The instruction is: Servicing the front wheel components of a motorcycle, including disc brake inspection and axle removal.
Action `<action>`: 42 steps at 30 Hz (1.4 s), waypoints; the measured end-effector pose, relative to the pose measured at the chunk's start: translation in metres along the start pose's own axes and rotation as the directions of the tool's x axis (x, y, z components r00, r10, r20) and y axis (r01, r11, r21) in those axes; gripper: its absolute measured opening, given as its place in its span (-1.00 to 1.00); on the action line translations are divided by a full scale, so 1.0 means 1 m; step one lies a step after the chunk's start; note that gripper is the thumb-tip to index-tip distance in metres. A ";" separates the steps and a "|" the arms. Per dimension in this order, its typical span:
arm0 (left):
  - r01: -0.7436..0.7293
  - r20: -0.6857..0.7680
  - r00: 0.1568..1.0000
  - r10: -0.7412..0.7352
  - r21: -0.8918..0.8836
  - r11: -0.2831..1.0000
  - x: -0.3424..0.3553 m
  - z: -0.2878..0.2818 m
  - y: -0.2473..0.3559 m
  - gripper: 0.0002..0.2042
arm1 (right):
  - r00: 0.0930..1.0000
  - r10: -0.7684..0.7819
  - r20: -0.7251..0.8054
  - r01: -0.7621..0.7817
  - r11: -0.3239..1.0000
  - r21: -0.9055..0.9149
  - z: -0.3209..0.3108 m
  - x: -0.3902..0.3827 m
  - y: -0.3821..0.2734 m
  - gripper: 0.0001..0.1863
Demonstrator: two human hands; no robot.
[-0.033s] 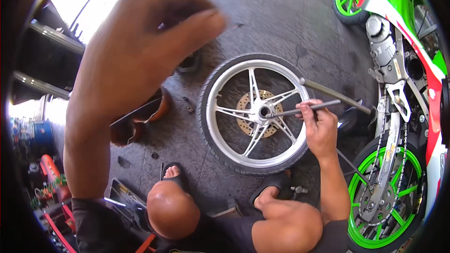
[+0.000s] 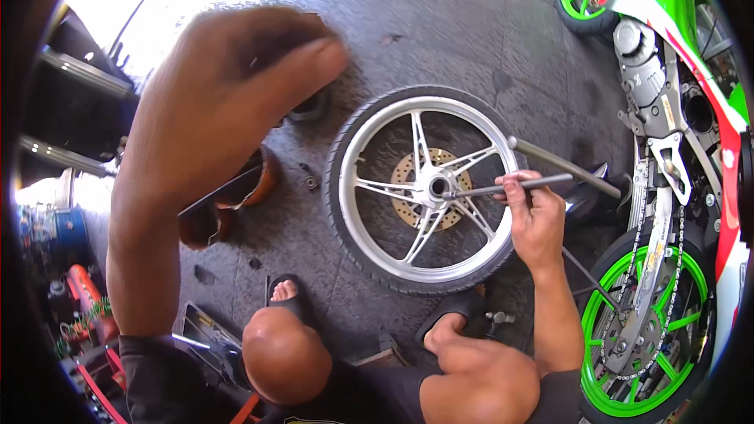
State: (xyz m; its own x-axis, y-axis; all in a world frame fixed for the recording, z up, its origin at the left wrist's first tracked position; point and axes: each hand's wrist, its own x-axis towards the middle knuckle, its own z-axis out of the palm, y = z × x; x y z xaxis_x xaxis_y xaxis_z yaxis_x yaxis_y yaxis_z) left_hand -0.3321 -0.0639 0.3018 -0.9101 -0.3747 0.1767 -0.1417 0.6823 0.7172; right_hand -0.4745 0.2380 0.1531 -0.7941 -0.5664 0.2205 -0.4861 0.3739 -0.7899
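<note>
A spoked silver motorcycle wheel [image 2: 360,225] with a black tyre lies flat in front of me, a drilled brake disc [image 2: 402,169] showing behind its spokes. My right hand [image 2: 537,220] pinches a thin grey metal rod [image 2: 481,191] over the wheel's right side. The rod's left end is at the hub [image 2: 438,185], beside its round centre hole. Raised at upper left, close to the camera, my left hand [image 2: 228,102] has curled fingers and a thumb laid forward. It is somewhat blurred, and whatever it may hold is hidden.
A grey tube [image 2: 561,165] slants past the wheel's right edge. A green, white and red motorcycle [image 2: 656,102] with a green wheel [image 2: 598,369] stands at right. An orange-brown container [image 2: 263,180] is left of the wheel. A small metal tool [image 2: 500,317] lies by my right foot.
My left hand has moved down and slightly left in the picture. The wheel appears slightly farther left. My right hand keeps its grip on the rod, nearly in the same place.
</note>
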 end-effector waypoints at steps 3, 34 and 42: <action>0.193 0.093 0.978 -0.186 -0.080 0.978 0.001 0.026 -0.046 -0.76 | 0.997 0.064 -0.045 -0.060 0.995 0.076 0.009 -0.003 0.026 -0.85; 0.144 0.619 0.743 0.254 -0.518 0.843 0.028 0.279 -0.073 -0.79 | 0.871 0.480 -0.106 -0.464 0.874 0.141 0.036 -0.090 0.100 -0.67; -0.100 0.266 0.909 0.322 -0.608 0.787 0.015 0.303 -0.062 -0.79 | 0.465 0.794 -0.392 -0.852 0.280 -0.443 0.032 -0.390 0.170 -0.26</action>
State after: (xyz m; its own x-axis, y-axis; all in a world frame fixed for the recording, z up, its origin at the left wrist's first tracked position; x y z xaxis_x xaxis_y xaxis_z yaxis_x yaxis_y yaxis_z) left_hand -0.4548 0.0790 0.0556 -0.9763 0.0461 0.2116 0.2165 0.1928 0.9571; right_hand -0.2361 0.4990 -0.0852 -0.8982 0.3216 -0.2998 0.3785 0.9125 -0.1552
